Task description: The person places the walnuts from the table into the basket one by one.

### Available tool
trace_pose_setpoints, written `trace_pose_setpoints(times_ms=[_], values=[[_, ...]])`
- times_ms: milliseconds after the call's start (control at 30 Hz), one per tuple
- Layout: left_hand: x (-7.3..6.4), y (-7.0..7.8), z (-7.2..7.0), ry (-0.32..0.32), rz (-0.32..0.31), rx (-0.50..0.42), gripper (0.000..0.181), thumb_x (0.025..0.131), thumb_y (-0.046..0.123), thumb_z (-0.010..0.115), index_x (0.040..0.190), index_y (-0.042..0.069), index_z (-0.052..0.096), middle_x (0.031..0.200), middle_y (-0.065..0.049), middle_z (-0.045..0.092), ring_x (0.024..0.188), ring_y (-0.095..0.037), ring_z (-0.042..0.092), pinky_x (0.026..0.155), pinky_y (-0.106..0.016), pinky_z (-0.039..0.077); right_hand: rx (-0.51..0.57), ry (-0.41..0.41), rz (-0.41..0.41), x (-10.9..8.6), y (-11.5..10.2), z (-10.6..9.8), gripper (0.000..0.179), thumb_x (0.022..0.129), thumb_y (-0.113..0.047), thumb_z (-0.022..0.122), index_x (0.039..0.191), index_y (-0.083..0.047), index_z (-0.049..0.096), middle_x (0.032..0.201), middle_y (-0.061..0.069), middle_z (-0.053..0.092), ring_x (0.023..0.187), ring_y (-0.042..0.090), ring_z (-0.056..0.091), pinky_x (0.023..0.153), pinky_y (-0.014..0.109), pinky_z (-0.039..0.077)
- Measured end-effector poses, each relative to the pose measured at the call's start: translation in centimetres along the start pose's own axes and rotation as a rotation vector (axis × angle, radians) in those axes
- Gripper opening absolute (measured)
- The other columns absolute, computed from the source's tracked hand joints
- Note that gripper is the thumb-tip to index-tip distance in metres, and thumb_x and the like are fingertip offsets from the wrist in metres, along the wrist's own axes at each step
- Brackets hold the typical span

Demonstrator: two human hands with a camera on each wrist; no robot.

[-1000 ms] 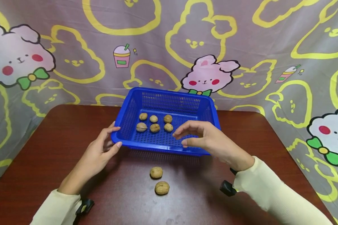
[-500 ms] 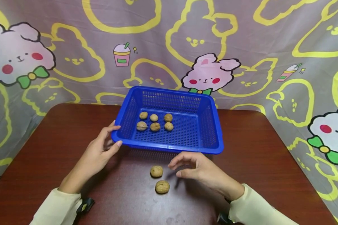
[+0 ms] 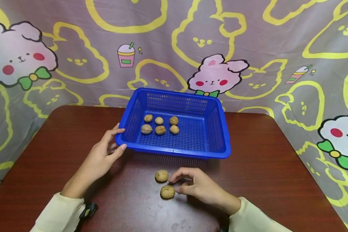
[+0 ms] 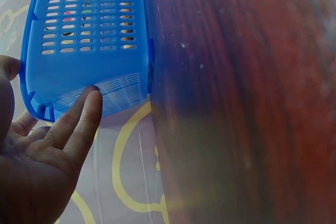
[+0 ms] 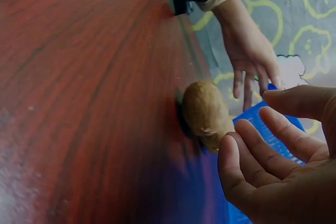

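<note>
A blue plastic basket with slotted walls holds several walnuts in two rows on its left side. My left hand grips the basket's front left corner, thumb and index finger over the rim. From the left wrist view, other fingers lie along the outer wall. Two walnuts rest on the table in front: a nearer walnut and a farther walnut. Beside them is my right hand, fingers bent and thumb apart, its fingertips close to the nearer walnut. In the right wrist view nothing sits between thumb and fingers.
The dark red-brown wooden table is bounded at the back and sides by a grey curtain with cartoon rabbits. The basket stands near the table's back edge, by the curtain.
My right hand has come out from over the basket, moving down and toward me to the two walnuts on the table. My left hand and the basket have stayed put.
</note>
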State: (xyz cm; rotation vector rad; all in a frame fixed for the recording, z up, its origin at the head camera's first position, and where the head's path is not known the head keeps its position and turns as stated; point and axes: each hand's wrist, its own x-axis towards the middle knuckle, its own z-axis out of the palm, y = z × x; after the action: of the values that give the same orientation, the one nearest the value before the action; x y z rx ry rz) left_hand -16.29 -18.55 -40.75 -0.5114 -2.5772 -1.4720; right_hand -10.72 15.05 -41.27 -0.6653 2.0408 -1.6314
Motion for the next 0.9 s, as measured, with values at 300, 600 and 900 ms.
trace_pose_setpoints(times_ms=[300,600,900], values=[[-0.1,0.0,0.0,0.005,0.008,-0.012,0.048,0.103,0.005,0.064,0.148,0.003,0.047,0.169,-0.023,0.031,0.118,-0.044,0.07,0.089,-0.011,0.054,-0.06,-0.034,-0.028,0.2,1.0,1.1,0.031,0.086,0.007,0.067,0.116,0.004,0.071,0.117,0.025,0.072,0.092,0.004,0.065,0.073,0.019,0.056],[0.0,0.0,0.1,0.003,0.009,-0.009,0.048,0.103,0.006,0.064,0.148,0.002,0.046,0.17,-0.022,0.031,0.119,-0.044,0.07,0.089,-0.013,0.055,-0.104,-0.028,0.034,0.2,1.1,2.0,0.036,0.085,0.009,0.068,0.121,0.001,0.071,0.116,0.023,0.07,0.061,-0.003,0.054,0.053,0.015,0.048],[0.0,0.0,0.0,-0.002,0.004,-0.008,0.048,0.104,0.006,0.064,0.148,0.003,0.046,0.17,-0.022,0.03,0.119,-0.044,0.07,0.09,-0.017,0.057,-0.206,0.021,0.063,0.2,1.0,2.4,0.035,0.084,0.005,0.074,0.117,-0.006,0.073,0.102,0.012,0.073,0.059,-0.004,0.05,0.053,0.016,0.046]])
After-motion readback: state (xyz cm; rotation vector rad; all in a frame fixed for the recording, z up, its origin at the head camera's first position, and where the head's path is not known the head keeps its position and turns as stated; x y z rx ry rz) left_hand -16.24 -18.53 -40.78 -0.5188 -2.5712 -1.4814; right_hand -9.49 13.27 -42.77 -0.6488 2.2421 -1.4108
